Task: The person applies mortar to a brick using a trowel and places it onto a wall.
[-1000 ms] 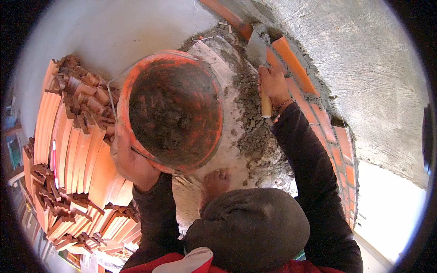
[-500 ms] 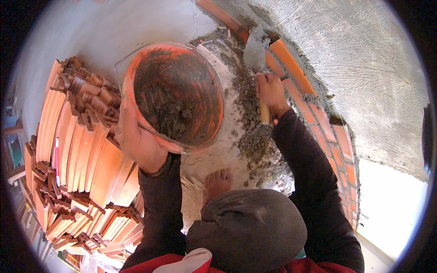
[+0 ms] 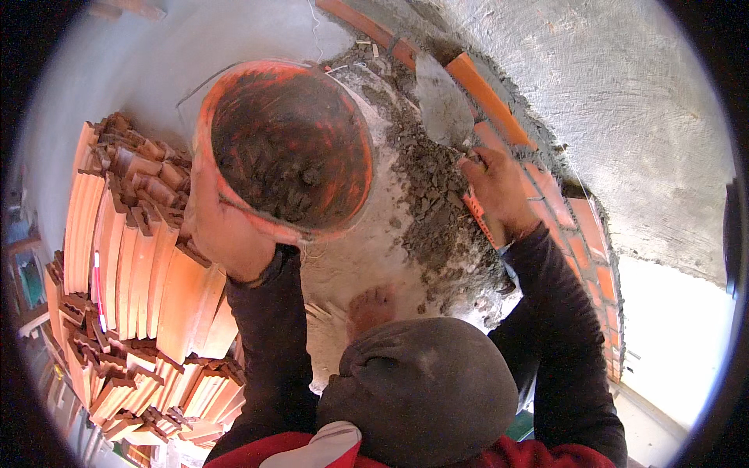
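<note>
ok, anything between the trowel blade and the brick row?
Nothing visible. The right hand holds the trowel, whose blade lies right beside the brick row. The bucket, in the left hand, sits off to the left.

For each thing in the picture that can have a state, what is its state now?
Orange bucket: held up, tilted, smeared with mortar inside.
Left hand: gripping the bucket.
Trowel: held, blade coated grey.
Right hand: closed on the trowel handle.
Mortar pile: loose, crumbly.
Brick row: laid along the wall.
</note>
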